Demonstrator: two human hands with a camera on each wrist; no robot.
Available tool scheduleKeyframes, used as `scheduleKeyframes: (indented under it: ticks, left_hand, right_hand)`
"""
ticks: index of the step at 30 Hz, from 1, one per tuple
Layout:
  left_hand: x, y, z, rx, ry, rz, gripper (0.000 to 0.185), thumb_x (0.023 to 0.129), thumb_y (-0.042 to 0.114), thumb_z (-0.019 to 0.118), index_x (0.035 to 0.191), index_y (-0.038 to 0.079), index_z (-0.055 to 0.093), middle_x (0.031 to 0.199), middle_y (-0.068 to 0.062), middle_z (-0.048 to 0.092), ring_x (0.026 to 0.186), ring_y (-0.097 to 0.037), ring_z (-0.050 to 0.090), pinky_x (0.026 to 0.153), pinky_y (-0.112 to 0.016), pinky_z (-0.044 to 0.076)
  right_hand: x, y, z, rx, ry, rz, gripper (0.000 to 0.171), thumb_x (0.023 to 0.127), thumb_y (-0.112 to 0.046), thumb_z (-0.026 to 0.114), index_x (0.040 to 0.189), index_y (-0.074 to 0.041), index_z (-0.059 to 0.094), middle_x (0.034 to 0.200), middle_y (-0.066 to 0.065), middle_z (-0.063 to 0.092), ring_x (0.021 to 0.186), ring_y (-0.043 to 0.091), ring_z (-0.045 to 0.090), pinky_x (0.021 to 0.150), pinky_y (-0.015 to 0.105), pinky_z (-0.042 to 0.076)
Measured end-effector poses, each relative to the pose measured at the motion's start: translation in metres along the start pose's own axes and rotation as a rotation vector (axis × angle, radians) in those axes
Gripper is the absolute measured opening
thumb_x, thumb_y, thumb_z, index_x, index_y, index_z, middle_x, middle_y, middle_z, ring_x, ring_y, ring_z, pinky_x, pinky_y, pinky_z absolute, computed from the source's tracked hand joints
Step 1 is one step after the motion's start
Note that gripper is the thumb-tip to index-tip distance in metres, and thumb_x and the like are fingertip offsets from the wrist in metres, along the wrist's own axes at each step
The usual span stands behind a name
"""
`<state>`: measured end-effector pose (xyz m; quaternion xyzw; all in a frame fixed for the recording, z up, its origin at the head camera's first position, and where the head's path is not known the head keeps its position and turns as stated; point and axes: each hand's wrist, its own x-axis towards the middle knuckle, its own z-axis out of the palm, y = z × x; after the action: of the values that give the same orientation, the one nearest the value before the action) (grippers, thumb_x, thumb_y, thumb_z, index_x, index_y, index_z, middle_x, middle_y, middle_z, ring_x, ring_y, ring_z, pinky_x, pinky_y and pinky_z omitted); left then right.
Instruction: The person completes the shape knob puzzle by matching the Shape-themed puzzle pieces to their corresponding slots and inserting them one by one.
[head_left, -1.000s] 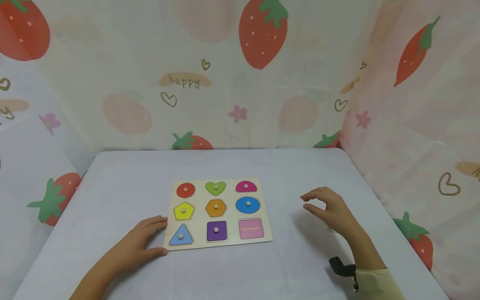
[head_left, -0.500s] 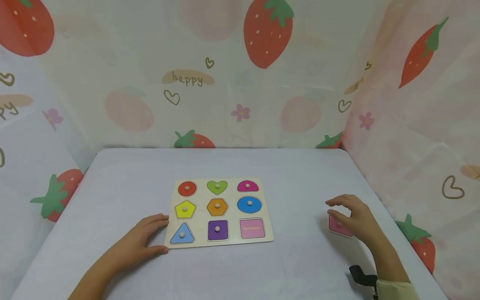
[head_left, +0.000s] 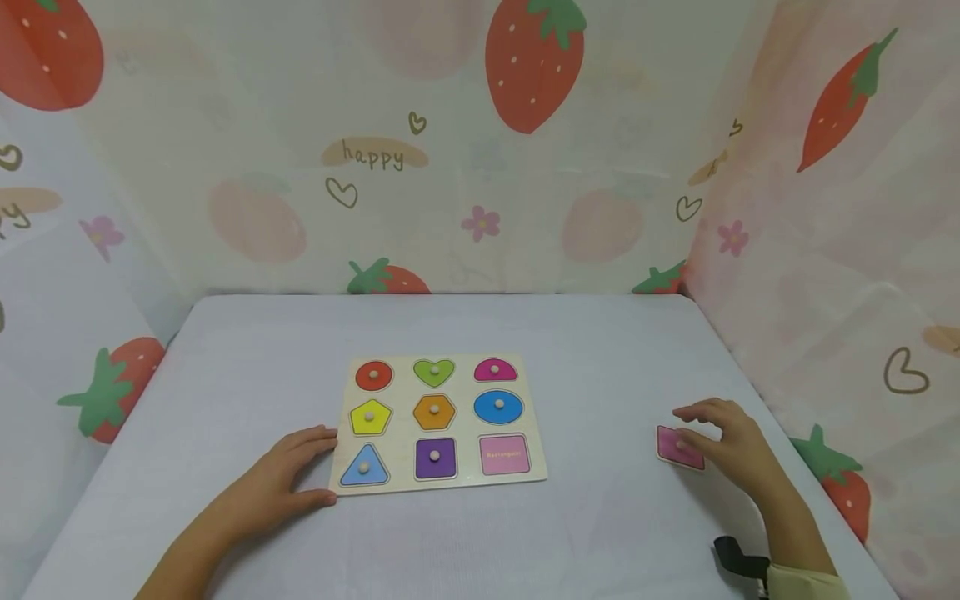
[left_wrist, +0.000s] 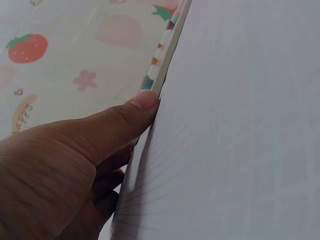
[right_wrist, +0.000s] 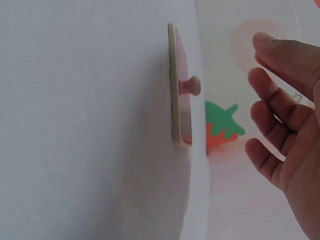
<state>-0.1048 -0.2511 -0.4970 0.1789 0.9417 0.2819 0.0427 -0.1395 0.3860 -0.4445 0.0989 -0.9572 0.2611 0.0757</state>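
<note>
Head view: the pink piece (head_left: 679, 447) lies flat on the counter (head_left: 585, 533) at right of centre in the frame, well apart from the board (head_left: 437, 423), which sits in the middle. The right hand (head_left: 731, 446) hovers just beside and over the piece, its grip wide, fingers loosely spread and holding nothing; the right wrist view shows a clear gap between the fingers (right_wrist: 272, 107) and the piece's knob (right_wrist: 191, 86). The left hand (head_left: 281, 483) rests flat against the board's lower left corner, fingers straight, thumb (left_wrist: 132, 112) pressing the board edge (left_wrist: 167, 47).

The piece looks like a thin, stiff wooden tile, light and not fragile; lying flush on the counter, its edges offer little to catch, so the small round knob on top is the likely place to pinch. The board has one open pink slot (head_left: 504, 455) at its lower right. Between piece and board the counter gives open room; the curtain (head_left: 840, 275) stands close along the right of the frame.
</note>
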Motion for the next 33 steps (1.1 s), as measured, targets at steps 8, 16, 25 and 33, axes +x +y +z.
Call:
scheduleKeyframes:
  ticks: [8,16,25,33]
  left_hand:
    - [0.0,0.001,0.001,0.0,0.011,0.003,0.079,0.08,0.046,0.086,0.143,0.008,0.057,0.154,-0.01,0.048,0.145,-0.037,0.04,0.117,-0.059,0.038]
    - [0.0,0.0,0.001,0.011,0.015,0.003,0.079,0.08,0.045,0.086,0.143,0.008,0.057,0.154,-0.01,0.049,0.144,-0.037,0.041,0.117,-0.058,0.039]
    - [0.0,0.002,0.0,0.011,0.01,0.0,0.079,0.08,0.043,0.087,0.143,0.007,0.057,0.154,-0.011,0.049,0.144,-0.037,0.041,0.117,-0.058,0.039]
    - [0.0,0.002,0.0,0.012,0.005,-0.01,0.079,0.08,0.047,0.086,0.144,0.009,0.057,0.155,-0.011,0.048,0.145,-0.037,0.04,0.116,-0.058,0.039]
  right_hand:
    - [-0.001,0.01,-0.003,-0.049,-0.045,0.048,0.032,0.092,-0.027,0.079,0.119,-0.01,0.074,0.108,0.008,0.07,0.102,0.028,0.055,0.077,0.038,0.05]
    - [0.002,0.015,0.001,0.018,-0.152,0.102,0.029,0.093,-0.029,0.077,0.115,-0.01,0.076,0.092,-0.001,0.066,0.088,0.013,0.053,0.065,0.024,0.049]
    - [0.0,0.016,0.006,0.001,-0.25,0.163,0.026,0.093,-0.028,0.077,0.113,-0.011,0.077,0.106,0.004,0.073,0.1,0.023,0.063,0.084,0.039,0.056]
    - [0.0,0.02,0.009,-0.006,-0.245,0.16,0.024,0.094,-0.025,0.076,0.111,-0.01,0.077,0.108,0.008,0.075,0.105,0.03,0.066,0.091,0.05,0.057]
